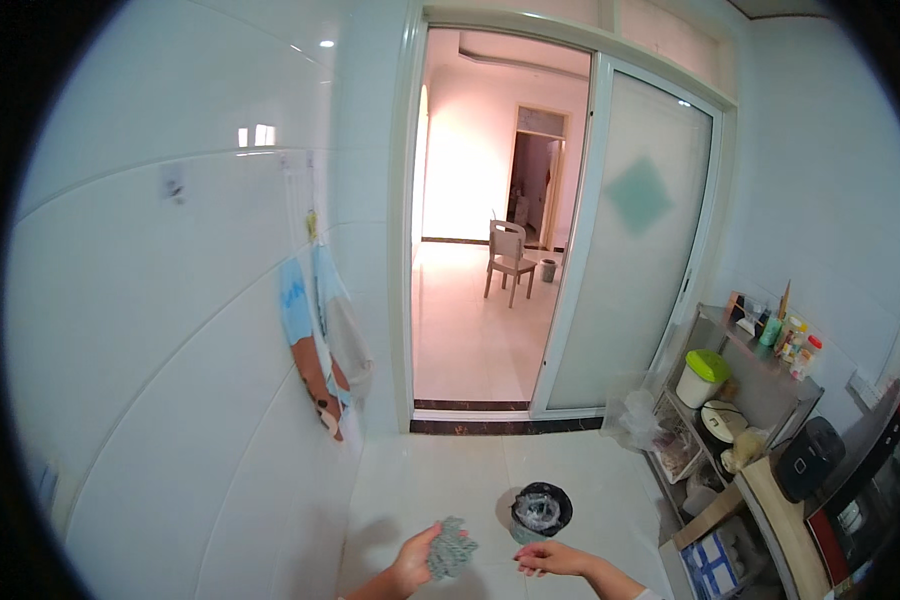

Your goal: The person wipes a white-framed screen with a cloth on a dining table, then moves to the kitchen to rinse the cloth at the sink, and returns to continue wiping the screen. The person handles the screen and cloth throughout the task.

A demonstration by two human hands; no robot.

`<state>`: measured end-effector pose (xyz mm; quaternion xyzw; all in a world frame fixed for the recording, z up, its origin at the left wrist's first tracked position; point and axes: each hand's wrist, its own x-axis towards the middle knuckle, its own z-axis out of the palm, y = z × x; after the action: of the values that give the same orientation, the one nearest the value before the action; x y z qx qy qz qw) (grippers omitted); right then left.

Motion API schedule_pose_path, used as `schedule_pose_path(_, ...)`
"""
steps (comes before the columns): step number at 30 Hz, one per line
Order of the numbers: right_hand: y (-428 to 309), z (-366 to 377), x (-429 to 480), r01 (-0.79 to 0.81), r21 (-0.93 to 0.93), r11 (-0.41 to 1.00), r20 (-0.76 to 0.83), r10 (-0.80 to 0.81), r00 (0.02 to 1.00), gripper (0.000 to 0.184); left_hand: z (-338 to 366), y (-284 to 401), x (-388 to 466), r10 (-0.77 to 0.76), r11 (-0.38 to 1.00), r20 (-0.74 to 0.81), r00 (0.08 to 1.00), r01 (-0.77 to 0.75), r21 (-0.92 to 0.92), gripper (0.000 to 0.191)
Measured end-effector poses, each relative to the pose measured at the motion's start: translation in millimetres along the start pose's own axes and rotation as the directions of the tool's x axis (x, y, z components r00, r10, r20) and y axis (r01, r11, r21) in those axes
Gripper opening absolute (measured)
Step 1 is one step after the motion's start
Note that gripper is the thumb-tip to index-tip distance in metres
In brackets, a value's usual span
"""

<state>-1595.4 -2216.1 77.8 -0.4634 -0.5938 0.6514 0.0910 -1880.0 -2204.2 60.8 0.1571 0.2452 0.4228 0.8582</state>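
Observation:
My left hand grips a bunched grey-green cloth, which looks textured and covers most of the fingers. To the right, my right hand hangs with its fingers loosely curled and a little apart, and I see nothing held in it. Just beyond the right hand, a small round trash bin stands on the floor. Its black plastic liner folds over the rim, and crumpled clear plastic shows inside. Both hands are above the pale tiled floor, apart from each other.
Towels hang on the left tiled wall. Ahead, a sliding frosted-glass door stands partly open over a dark threshold; beyond is a chair. On the right are a metal shelf rack, a lime-lidded container and a dark appliance.

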Motion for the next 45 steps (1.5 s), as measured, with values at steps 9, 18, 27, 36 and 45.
schedule_pose_path(9,-75.7,-205.2,130.5,0.083,0.067,0.994,-0.194,-0.069,0.979,0.040,43.2,104.0,281.5,0.078,0.996,-0.057,0.995,-0.077,0.034,0.037)
schedule_pose_path(18,-156.7,-324.2,352.8,0.392,-0.470,0.791,-0.240,-0.542,0.806,0.028,5.6,233.2,472.7,0.030,0.999,0.127,0.991,-0.029,-0.014,0.048)
schedule_pose_path(27,-224.3,-542.7,506.6,0.450,0.067,0.890,-0.420,-0.384,0.822,0.021,-7.0,395.7,694.9,-0.133,0.943,0.083,0.988,0.100,0.318,0.038)
schedule_pose_path(36,-280.6,-700.7,643.3,0.466,0.154,0.871,-0.353,-0.392,0.849,0.029,13.6,503.5,888.4,-0.079,0.323,0.580,0.810,-0.530,0.784,0.022)
schedule_pose_path(45,-351.5,-883.4,794.7,0.283,0.242,0.928,-0.195,-0.239,0.951,0.044,29.2,635.0,1083.5,-0.146,0.419,0.317,0.937,-0.231,0.878,0.022)
